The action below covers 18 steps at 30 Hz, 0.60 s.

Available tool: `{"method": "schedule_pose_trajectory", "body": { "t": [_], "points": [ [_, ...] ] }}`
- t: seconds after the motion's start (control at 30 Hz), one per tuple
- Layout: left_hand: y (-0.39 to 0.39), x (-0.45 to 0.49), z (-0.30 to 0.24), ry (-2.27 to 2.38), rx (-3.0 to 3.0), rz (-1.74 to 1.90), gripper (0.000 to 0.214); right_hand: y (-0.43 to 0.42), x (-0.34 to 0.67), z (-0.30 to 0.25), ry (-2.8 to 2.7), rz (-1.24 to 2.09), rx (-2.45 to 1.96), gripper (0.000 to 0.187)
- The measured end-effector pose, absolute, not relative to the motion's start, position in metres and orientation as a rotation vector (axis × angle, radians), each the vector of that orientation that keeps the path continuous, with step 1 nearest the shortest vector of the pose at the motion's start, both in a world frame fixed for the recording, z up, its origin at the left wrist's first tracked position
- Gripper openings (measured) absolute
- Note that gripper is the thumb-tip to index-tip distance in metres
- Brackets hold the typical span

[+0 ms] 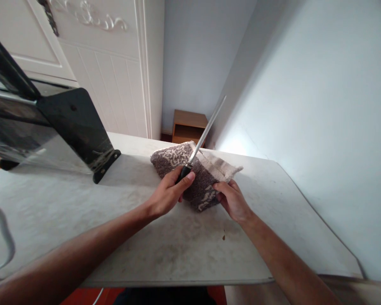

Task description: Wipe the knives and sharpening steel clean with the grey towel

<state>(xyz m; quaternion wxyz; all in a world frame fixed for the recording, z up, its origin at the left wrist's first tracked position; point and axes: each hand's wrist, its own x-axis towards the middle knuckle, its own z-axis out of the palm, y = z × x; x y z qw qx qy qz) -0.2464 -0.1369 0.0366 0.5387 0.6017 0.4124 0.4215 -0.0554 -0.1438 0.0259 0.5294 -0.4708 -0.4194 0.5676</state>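
My left hand [169, 190] is wrapped round the black handle of a tool with a long, thin metal blade [208, 128], which could be a knife seen nearly edge-on. The blade points up and away, over the table's far edge. Under it lies a folded brown and cream patterned cloth [165, 163], with a pale underside turned up at the right. My right hand [233, 201] pinches the cloth's near right edge between thumb and fingers. Part of the cloth is hidden behind the left hand and handle.
The white table [139, 250] is stained and has a small chip near its front. A black metal frame [79, 127] stands on it at left, beside a grey cable [6, 237]. Behind are a white wardrobe [114, 80] and a wooden cabinet [190, 120]; a wall [320, 106] closes the right.
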Motion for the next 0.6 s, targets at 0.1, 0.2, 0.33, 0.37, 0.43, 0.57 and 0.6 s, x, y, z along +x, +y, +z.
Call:
{"method": "schedule_pose_trajectory", "body": {
  "t": [0.1,0.2,0.33,0.37,0.43,0.57,0.6],
  "points": [
    [-0.137,-0.248,0.038,1.115,1.525,1.075,0.042,-0.147,-0.061,0.033,-0.944,1.493,-0.984,0.029],
    [-0.137,-0.25,0.039,1.2,1.682,1.091,0.043,-0.151,-0.063,0.036,-0.964,1.603,-0.894,0.033],
    [-0.138,-0.252,0.041,1.214,1.837,1.138,0.046,-0.155,-0.06,0.031,-1.033,1.728,-0.776,0.033],
    [-0.139,-0.252,0.041,1.208,1.849,1.153,0.047,-0.155,-0.059,0.03,-1.045,1.73,-0.778,0.031],
    [-0.141,-0.251,0.04,1.204,1.856,1.182,0.05,-0.154,-0.061,0.028,-1.071,1.688,-0.799,0.03],
    [-0.145,-0.25,0.037,1.244,1.887,1.233,0.05,-0.152,-0.073,0.027,-1.083,1.632,-0.801,0.042],
    [-0.145,-0.25,0.036,1.265,1.909,1.233,0.051,-0.152,-0.077,0.027,-1.087,1.64,-0.813,0.047]
  ]
}}
